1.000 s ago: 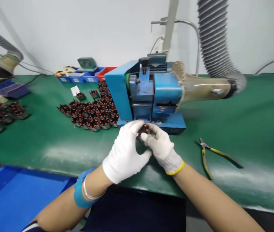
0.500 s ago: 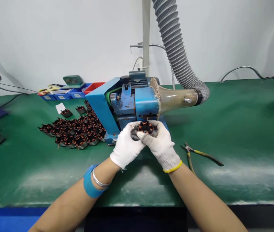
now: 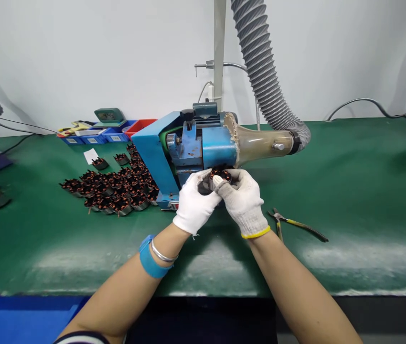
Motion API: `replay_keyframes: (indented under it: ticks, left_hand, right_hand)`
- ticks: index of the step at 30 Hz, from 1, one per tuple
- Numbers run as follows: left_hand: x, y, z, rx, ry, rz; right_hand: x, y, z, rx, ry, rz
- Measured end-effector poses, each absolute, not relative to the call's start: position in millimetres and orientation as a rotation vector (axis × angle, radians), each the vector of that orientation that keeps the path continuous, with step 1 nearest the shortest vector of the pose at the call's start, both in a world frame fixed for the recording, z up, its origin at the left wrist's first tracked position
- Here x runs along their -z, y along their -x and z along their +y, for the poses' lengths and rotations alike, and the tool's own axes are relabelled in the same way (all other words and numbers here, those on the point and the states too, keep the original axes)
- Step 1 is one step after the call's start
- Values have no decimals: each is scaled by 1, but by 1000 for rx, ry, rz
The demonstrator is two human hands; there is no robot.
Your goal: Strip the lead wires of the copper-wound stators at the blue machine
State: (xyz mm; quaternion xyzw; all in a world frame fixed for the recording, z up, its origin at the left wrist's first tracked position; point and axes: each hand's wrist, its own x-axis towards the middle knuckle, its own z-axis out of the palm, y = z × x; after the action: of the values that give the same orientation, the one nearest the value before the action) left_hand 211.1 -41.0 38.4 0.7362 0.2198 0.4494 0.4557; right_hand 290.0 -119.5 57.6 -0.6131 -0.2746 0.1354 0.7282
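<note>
Both my gloved hands hold one small round stator with copper windings (image 3: 220, 175) just in front of the blue bench machine (image 3: 188, 145). My left hand (image 3: 195, 203) pinches it from the left, fingers closed. My right hand (image 3: 244, 200) grips it from the right, fingers curled round its rim. The part sits close under the machine's front opening. Most of the stator is hidden by my fingers.
A pile of several like stators (image 3: 112, 188) lies left of the machine. Yellow-handled pliers (image 3: 292, 224) rest on the green mat (image 3: 368, 191) to my right. A ribbed extraction hose (image 3: 260, 67) joins the machine's clear funnel (image 3: 260, 141). Blue and red bins (image 3: 106, 136) stand at the back left.
My hands have carried the stator up and away from me, closer to the machine's front. The view has steadied after swinging left.
</note>
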Motion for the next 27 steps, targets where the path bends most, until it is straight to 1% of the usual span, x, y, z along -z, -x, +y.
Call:
replay_keyframes:
  ticks: [8, 14, 18, 23, 25, 27]
  left_hand:
    - [-42, -210, -42, -1135, -1879, 569]
    - [-45, -205, -44, -1020, -1875, 603]
    - [-35, -183, -39, -947, -2019, 443]
    - [-25, -162, -29, -1037, -1961, 411]
    - [-27, -159, -27, -1036, -1994, 379]
    - [-32, -158, -28, -987, -2037, 350]
  right_hand:
    - [-56, -288, -119, -313, 1340, -580]
    - [-50, -285, -120, -283, 1378, -598]
    - [-43, -280, -130, -365, 1380, -825]
    - [-43, -286, -141, -619, 1291, -1198]
    - [-45, -293, -143, -596, 1334, -1279]
    - [-49, -301, -146, -498, 1419, -1231]
